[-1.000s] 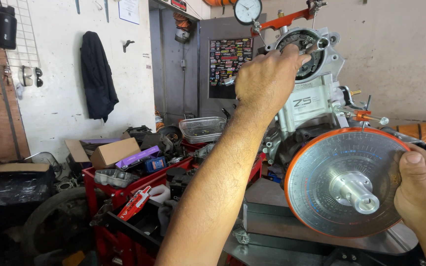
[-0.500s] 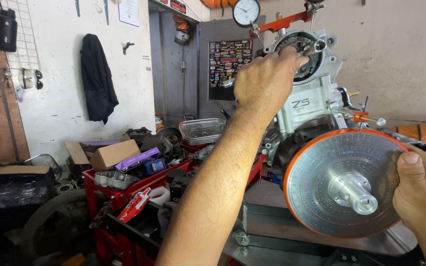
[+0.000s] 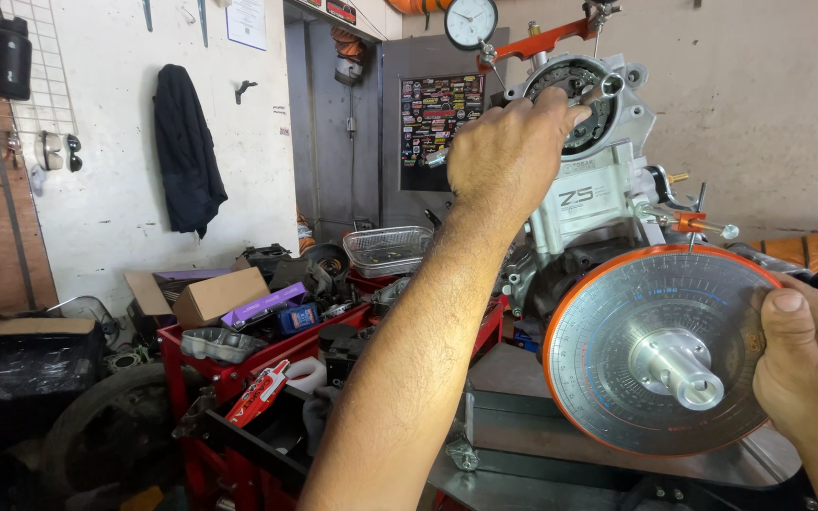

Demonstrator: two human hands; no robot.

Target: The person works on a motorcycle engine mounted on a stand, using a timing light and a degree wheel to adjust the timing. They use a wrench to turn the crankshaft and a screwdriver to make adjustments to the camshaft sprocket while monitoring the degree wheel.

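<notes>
Two hands worked: left hand pinched the engine's upper gear, right hand gripped the degree wheel's rim, steadying it.

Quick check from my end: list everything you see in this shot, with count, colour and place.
engine: one, silver, on the stand, centre right
degree wheel: one, grey face with orange rim, low right, on the engine's shaft
dial gauge: one, white face, top centre, on an orange arm
cart: one, red, lower left, loaded with parts
clear tub: one, on the cart's far end
cardboard box: one, brown, on the cart
jacket: one, black, hung on the white wall
tyre: one, black, bottom left
left hand: fingers at the engine's top opening
right hand: gripping the degree wheel's right edge
</notes>
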